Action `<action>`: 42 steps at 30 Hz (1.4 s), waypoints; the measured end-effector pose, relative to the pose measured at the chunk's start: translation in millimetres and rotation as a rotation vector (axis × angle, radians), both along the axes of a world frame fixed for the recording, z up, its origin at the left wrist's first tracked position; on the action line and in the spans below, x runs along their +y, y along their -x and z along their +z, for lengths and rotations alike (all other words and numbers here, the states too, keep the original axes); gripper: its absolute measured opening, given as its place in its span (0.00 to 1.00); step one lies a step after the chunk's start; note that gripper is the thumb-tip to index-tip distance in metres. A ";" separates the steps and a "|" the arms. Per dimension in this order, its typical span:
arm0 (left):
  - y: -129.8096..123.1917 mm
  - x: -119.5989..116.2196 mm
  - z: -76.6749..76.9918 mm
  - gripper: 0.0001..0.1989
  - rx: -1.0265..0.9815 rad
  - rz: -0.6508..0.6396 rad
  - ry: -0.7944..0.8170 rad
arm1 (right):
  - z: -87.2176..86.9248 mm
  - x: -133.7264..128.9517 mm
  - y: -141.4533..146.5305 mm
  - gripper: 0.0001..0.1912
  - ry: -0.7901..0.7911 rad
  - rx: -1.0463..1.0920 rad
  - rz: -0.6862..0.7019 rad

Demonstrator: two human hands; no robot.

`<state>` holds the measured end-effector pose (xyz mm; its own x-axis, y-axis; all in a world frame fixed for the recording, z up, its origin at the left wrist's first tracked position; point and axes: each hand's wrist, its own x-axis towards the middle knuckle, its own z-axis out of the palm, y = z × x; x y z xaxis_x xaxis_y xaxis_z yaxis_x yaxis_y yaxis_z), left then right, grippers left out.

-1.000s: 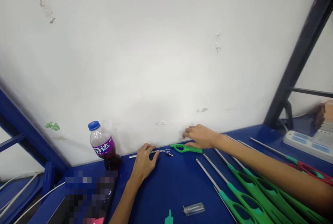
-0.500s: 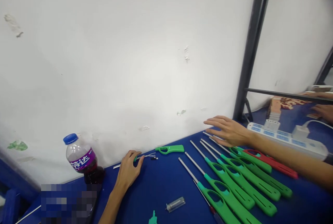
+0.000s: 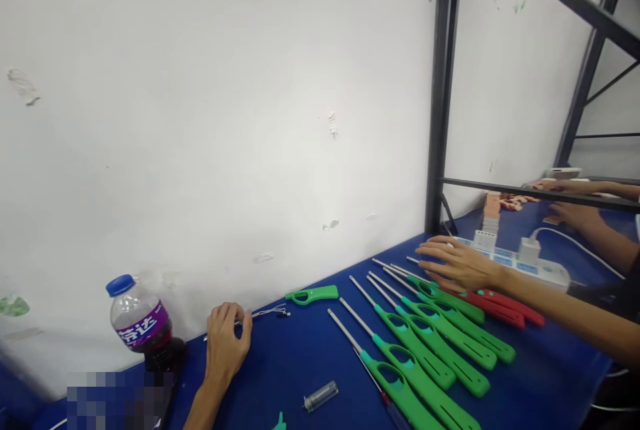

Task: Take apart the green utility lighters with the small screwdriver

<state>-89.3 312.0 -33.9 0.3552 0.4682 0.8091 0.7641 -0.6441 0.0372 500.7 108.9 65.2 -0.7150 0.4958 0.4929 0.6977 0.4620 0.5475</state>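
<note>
My left hand (image 3: 229,343) rests near the wall with curled fingers around a thin metal rod part (image 3: 240,323), whose white wires (image 3: 273,311) trail to the right. A green lighter handle (image 3: 315,294) lies just beyond the wires. My right hand (image 3: 457,265) is spread, palm down, over the far end of a row of green long-nosed lighters (image 3: 440,330), above the rods and beside red lighters (image 3: 495,307). Whether its fingers touch any of them is not clear.
A bottle (image 3: 143,323) of dark drink stands at the left. A clear cylinder (image 3: 321,396), a small teal piece (image 3: 280,422) and a screwdriver (image 3: 395,411) lie in front. A power strip (image 3: 545,273) and dark metal frame (image 3: 440,97) are right; another person's hands (image 3: 575,213) show beyond.
The view has turned right. My right hand has moved right and lower over the lighters, where a second red one now shows. My left hand's fingers are more curled.
</note>
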 end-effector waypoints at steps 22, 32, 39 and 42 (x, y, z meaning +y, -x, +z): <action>-2.6 -1.0 -22.7 0.15 -0.018 0.121 0.031 | -25.6 -43.3 255.6 0.07 0.440 0.272 0.181; -6.9 -2.4 -20.5 0.15 -0.032 0.153 0.126 | -119.5 -60.9 349.6 0.42 0.528 0.659 -0.240; -11.4 -3.9 -17.8 0.16 -0.031 0.153 0.212 | -105.4 -42.8 395.2 0.38 0.816 0.728 -0.178; -12.3 -5.8 -14.8 0.16 -0.023 0.153 0.244 | -89.2 -32.8 409.1 0.41 0.930 0.794 -0.123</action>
